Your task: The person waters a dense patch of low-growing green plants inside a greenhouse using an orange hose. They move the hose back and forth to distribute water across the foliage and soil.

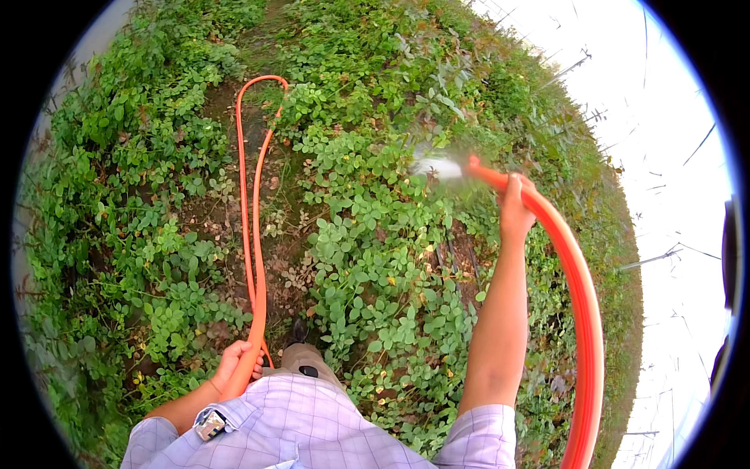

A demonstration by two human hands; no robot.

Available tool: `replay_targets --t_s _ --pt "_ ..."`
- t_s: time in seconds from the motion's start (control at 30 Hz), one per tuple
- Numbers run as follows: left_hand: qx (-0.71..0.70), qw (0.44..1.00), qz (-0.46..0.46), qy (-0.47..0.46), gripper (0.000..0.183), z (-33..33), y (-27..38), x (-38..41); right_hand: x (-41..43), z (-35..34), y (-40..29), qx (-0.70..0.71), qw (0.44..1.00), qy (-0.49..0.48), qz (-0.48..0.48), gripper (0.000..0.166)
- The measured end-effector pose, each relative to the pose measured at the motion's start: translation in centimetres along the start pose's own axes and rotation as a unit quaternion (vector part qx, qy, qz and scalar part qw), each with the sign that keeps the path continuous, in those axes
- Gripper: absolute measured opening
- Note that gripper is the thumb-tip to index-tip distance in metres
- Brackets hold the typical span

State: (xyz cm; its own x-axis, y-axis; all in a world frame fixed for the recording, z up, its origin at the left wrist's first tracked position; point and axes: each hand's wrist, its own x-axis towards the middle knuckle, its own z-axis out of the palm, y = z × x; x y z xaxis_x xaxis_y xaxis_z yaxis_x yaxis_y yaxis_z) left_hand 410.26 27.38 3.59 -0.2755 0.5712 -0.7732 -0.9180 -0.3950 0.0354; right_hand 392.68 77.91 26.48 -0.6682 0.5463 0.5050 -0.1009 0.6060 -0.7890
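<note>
An orange garden hose point(586, 316) arcs up along the right side and ends in my right hand point(517, 205), which grips it just behind its outlet. White water point(436, 167) sprays leftward from that end onto the leafy plants point(363, 205). At my waist, my left hand point(237, 360) is wrapped around another stretch of orange hose point(258, 281). From there the hose runs forward along the ground, bends in a narrow loop and comes back. Behind my body, the link between the two stretches is out of view.
Dense low greenery point(146, 193) grows on both sides of a narrow soil path point(281, 176). Thin dark pipes point(451, 255) lie among the plants at right. A dark shoe point(299, 331) stands on the path near the hose. Metal rods point(650, 258) show at the far right.
</note>
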Motion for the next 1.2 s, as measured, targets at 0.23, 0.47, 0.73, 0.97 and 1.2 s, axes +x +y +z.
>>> replay_targets --t_s 0.23,0.47,0.73,0.97,1.2 --pt "-0.006 1.0 -0.007 -0.009 0.032 -3.8 -2.6 -2.2 -8.3 -4.9 2.0 -0.065 0.997 0.035 -0.018 0.025" --pt "-0.022 0.999 0.02 -0.032 0.034 -6.4 -4.8 -2.0 -9.4 -3.4 -3.8 0.036 0.998 0.024 0.049 0.027" --pt "-0.069 0.995 0.015 -0.064 0.033 -4.6 -7.1 -2.9 -9.3 -9.9 -1.7 0.017 0.999 0.029 0.04 0.027" --pt "0.006 0.999 0.039 -0.018 0.032 -3.0 -11.2 -2.9 -9.5 -16.5 2.6 0.034 0.995 0.09 -0.007 0.024" --pt "0.062 0.997 0.047 0.007 0.036 -0.6 -16.9 -3.1 -12.7 -23.6 9.2 0.119 0.981 0.145 0.048 0.022"
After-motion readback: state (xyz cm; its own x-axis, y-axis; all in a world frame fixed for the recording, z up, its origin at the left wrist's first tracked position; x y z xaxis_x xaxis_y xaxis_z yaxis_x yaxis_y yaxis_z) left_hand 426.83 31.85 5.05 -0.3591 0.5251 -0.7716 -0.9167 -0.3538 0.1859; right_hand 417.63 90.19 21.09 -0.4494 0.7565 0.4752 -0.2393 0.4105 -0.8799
